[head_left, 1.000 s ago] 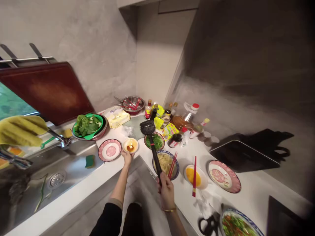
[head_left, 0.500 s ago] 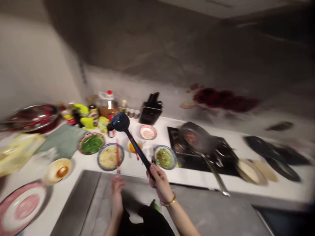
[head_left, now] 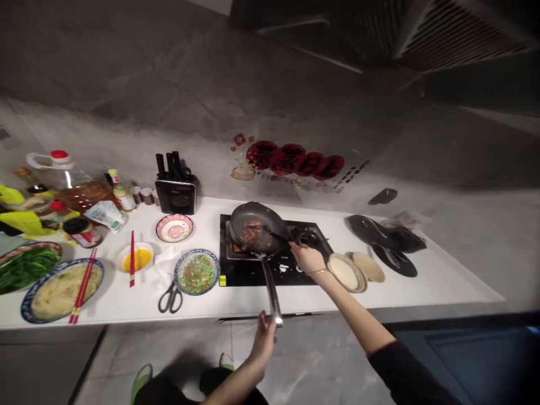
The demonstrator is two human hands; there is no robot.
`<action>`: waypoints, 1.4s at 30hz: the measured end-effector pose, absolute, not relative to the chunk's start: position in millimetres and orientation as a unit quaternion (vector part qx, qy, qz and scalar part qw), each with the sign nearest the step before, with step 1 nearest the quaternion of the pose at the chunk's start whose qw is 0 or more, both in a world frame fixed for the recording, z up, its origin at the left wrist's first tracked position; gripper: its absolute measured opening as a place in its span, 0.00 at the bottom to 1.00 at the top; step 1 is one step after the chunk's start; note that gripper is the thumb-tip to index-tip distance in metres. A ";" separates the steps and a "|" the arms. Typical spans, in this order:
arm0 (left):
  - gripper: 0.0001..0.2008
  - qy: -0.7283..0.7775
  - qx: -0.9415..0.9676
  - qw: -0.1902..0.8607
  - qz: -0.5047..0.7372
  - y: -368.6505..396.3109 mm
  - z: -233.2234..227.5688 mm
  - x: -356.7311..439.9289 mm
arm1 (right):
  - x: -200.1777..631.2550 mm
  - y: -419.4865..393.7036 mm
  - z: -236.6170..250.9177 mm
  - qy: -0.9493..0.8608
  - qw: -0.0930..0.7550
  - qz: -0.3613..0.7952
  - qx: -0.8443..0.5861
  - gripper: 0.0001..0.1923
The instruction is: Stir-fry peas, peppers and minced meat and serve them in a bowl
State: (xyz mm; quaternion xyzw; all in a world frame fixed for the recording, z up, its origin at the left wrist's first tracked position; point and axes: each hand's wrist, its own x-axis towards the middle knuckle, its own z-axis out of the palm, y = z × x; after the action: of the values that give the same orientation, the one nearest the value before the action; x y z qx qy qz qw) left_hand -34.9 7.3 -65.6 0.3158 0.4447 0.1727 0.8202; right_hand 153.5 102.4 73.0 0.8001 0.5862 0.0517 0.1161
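My right hand (head_left: 309, 259), with a gold bracelet at its wrist, is closed on the handle of a black ladle (head_left: 276, 234). The ladle's head dips into the dark frying pan (head_left: 270, 218), where small pieces of reddish-brown food (head_left: 252, 232) lie. The pan stands on the left burner of the black cooktop (head_left: 253, 274), its long metal handle pointing toward me. At the end of that handle my left hand (head_left: 264, 336) has its fingers bent around the tip. A blue-rimmed plate of chopped green and red vegetables (head_left: 197, 273) is left of the cooktop.
Left along the counter are scissors (head_left: 170, 298), a bowl of beaten egg (head_left: 138, 259), a plate of noodles (head_left: 59, 292), greens (head_left: 29, 267), a pink plate (head_left: 174, 228), a knife block (head_left: 176, 194) and an oil jug (head_left: 80, 191). A bowl (head_left: 343, 274) and black lids (head_left: 394, 260) lie right.
My view has swung right toward the cooktop. The ladle, held up over the counter before, is now down in the pan. My left hand has moved from the counter's edge to the pan handle.
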 end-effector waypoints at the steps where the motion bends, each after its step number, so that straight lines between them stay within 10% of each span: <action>1: 0.37 0.465 0.303 0.809 0.192 4.1 -69.7 -26.8 | 164.0 104.0 73.1 0.600 0.133 0.043 0.788 0.20; 42: 0.17 0.547 0.502 0.494 0.452 -45.8 -35.7 -42.2 | 191.5 159.2 78.8 0.655 0.107 0.002 0.748 0.22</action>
State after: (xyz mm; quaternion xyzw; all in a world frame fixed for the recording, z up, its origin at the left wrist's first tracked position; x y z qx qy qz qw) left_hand -42.2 -45.8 -35.7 0.5025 0.5465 0.4524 0.4941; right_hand 191.5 159.2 78.8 0.7484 0.6545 0.0020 0.1073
